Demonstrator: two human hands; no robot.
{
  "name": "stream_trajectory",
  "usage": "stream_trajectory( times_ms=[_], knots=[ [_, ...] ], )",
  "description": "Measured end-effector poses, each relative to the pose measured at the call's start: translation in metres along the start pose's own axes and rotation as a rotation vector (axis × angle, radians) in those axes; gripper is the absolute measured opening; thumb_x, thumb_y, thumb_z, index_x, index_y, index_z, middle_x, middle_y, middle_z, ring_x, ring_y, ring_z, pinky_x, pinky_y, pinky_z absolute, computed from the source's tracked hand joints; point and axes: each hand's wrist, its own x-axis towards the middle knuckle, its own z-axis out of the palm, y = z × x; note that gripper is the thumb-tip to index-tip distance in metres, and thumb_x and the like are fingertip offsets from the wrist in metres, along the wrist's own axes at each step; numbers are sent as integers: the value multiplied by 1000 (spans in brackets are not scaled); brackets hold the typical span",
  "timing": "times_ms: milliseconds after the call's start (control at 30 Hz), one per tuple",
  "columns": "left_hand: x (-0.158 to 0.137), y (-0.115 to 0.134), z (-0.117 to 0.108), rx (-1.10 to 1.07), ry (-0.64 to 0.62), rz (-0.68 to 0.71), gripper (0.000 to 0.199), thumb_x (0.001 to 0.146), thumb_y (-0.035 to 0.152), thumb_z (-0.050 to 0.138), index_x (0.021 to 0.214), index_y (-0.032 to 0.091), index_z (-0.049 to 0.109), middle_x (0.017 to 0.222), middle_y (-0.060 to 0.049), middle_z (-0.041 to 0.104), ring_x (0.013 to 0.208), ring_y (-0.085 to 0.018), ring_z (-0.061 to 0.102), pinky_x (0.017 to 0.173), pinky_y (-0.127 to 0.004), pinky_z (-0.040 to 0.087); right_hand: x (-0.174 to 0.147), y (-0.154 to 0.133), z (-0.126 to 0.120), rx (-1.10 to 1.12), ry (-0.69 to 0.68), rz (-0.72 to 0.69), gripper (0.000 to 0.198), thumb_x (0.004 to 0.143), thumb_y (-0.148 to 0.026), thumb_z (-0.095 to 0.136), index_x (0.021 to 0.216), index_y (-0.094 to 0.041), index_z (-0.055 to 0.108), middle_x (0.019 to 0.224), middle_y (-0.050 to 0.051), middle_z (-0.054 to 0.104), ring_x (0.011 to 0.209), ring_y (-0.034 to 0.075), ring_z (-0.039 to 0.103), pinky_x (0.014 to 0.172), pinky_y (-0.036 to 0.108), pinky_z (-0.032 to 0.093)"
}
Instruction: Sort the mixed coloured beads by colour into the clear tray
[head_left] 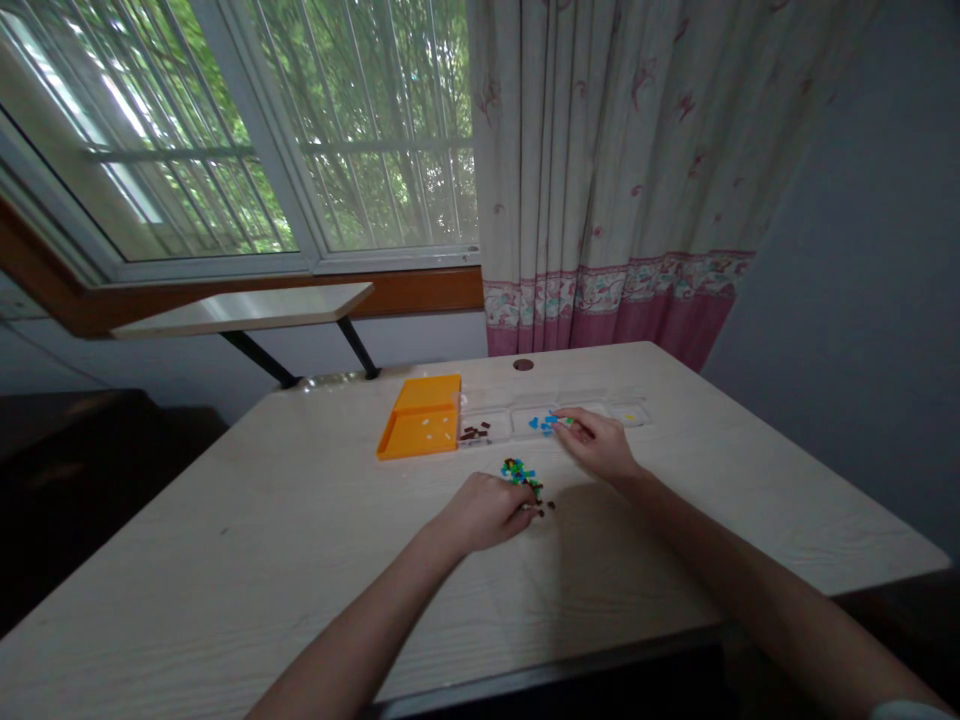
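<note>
My left hand [491, 510] rests low over the table, its fingers curled together at the near edge of a pile of small coloured pieces [516, 470] in blue, green and dark brown. A few brown pieces [551, 505] lie loose by those fingertips. My right hand [598, 447] is over a row of clear plastic boxes, thumb and fingers pinched together above the box with blue pieces [535, 424]. Whatever either pinch holds is hidden or too small to name. Left of the blue ones, another clear box holds dark brown pieces [474, 432].
An open orange case [425, 393] with several small white pieces stands left of the clear boxes. At the right end, a clear box [641, 412] has a yellow piece in it. A raised shelf [255, 308] is at the table's back left; a cable hole [523, 365] is behind the boxes.
</note>
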Motion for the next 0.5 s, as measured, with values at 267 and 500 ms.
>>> stream_trajectory(
  times_ms=[267, 500],
  knots=[
    [1, -2, -3, -242, 69, -103, 27, 87, 32, 32, 85, 20, 56, 69, -1, 62, 62, -13, 58, 56, -20, 38, 1, 9, 3, -13, -65, 80, 26, 80, -37, 50, 90, -19, 64, 51, -3, 49, 47, 8, 44, 49, 19, 34],
    [5, -9, -2, -480, 188, -242, 26, 88, 32, 31, 87, 18, 54, 71, -1, 60, 63, -12, 54, 57, -21, 37, 5, 30, 19, -119, -88, 203, 28, 78, -40, 49, 86, -20, 66, 51, -3, 51, 47, 10, 46, 47, 20, 31]
  ],
)
